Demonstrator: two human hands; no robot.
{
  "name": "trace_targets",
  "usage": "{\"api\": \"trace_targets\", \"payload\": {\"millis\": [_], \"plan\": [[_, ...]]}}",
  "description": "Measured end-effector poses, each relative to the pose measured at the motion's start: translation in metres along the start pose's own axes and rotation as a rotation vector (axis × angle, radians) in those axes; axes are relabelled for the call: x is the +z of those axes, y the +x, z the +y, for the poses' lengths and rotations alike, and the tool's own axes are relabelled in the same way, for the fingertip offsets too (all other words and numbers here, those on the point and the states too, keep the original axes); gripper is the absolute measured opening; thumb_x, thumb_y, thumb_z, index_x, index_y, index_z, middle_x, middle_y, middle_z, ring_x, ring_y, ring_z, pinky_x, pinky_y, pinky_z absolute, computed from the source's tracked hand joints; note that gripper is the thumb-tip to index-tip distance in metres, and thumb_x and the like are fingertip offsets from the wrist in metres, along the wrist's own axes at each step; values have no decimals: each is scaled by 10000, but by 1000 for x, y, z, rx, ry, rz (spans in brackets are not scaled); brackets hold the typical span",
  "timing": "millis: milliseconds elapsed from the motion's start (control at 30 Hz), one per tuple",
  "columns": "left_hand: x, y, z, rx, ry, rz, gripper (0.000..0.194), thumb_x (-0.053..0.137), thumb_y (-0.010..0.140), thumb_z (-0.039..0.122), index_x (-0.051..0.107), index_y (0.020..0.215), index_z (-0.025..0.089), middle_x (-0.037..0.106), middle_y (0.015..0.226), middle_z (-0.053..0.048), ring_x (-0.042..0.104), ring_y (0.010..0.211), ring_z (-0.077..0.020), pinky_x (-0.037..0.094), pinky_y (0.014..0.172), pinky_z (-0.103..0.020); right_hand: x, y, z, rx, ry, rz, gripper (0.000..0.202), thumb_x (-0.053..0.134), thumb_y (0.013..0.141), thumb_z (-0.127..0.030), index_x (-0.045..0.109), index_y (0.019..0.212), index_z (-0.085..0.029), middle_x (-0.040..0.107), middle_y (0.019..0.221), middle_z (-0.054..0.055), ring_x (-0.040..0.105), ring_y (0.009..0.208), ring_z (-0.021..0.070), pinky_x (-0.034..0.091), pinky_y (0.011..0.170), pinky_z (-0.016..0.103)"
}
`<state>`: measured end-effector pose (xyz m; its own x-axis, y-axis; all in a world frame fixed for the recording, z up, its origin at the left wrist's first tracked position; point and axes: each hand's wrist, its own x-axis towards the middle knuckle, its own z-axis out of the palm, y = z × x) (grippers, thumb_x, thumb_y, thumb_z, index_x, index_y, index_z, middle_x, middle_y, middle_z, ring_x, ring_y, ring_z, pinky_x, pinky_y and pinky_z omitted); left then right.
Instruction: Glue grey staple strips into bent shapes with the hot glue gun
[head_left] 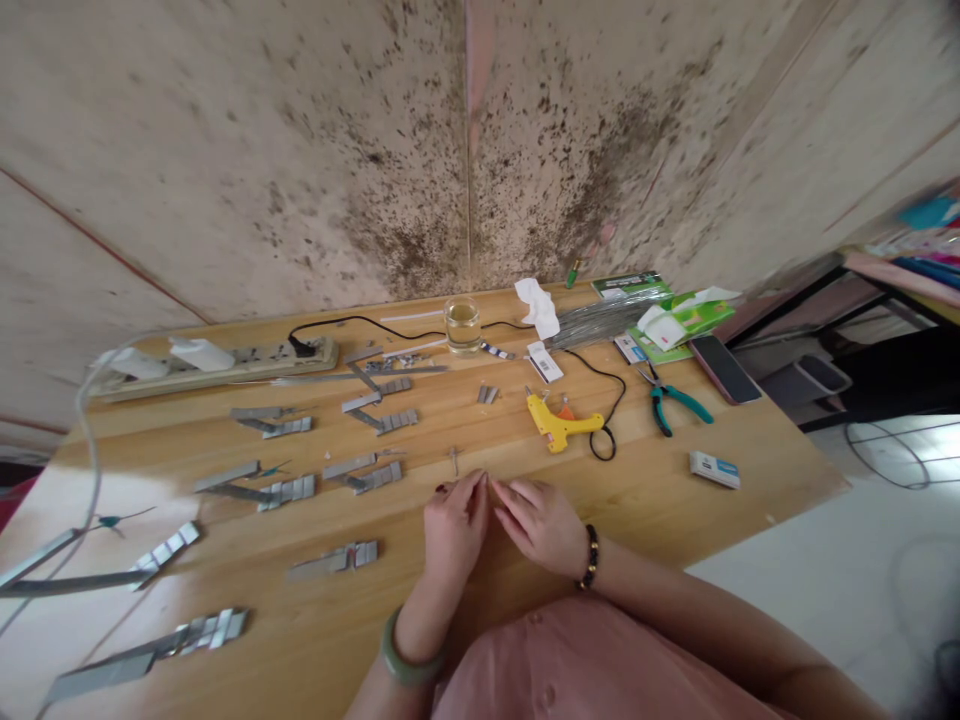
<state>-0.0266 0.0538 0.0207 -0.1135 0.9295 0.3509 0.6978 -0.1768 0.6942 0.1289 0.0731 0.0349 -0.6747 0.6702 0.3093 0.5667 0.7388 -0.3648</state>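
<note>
Near the front of the wooden table (630, 530), my left hand (454, 528) and my right hand (546, 525) meet fingertip to fingertip. Both are closed in a pinch, and whatever sits between the fingers is too small or hidden to make out. Just beyond the left fingertips lies a tiny slim piece (453, 458). A yellow glue gun (559, 422) rests on its side beyond the right hand. To the left are several grey folded strips, one (337, 560) close to my left wrist and another (367, 472) farther back. Some short grey pieces (487, 393) lie mid-table.
At the back stand a glass of pale liquid (463, 328) and a power strip (259, 362). Teal-handled pliers (671, 400), a phone (725, 369), a small box (714, 470) and a bundle of wires (607, 320) lie to the right. The glue gun's black cord (619, 385) loops behind it.
</note>
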Motion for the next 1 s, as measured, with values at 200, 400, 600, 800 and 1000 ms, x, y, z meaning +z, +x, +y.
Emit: {"api": "trace_targets", "payload": {"millis": [200,400,600,800,1000], "plan": [[-3,2,5,-220,-256,-72,197,466,871,302,607,902,168,690,771,-43,644,652,-152,488,607,-244,-1,3,1,29,78,-21,366,366,931,-214,480,1269,-136,621,951,119,587,816,216,499,728,356],[-1,7,3,-400,-565,-154,222,519,837,394,555,851,175,635,672,3,602,583,-131,466,561,-231,-8,4,6,234,443,33,266,497,894,-256,554,1148,-204,594,832,29,564,720,138,501,681,268],[0,8,8,-543,-852,-265,271,518,829,457,443,839,196,673,681,-26,659,684,-185,500,668,-313,-4,-1,9,249,412,91,420,651,785,-316,539,1179,-225,571,1022,70,574,937,191,503,836,351],[6,5,5,-579,-976,-265,269,551,815,442,460,826,189,689,762,-52,664,740,-192,500,661,-309,0,0,7,243,349,196,375,655,783,-333,552,1126,-221,539,1080,90,549,1034,218,488,897,390],[6,5,6,-550,-962,-292,279,541,818,456,453,795,192,675,772,-57,646,757,-190,497,707,-332,-2,1,9,236,306,186,322,623,806,-296,564,1114,-221,569,1038,84,564,988,217,495,870,398]]}}
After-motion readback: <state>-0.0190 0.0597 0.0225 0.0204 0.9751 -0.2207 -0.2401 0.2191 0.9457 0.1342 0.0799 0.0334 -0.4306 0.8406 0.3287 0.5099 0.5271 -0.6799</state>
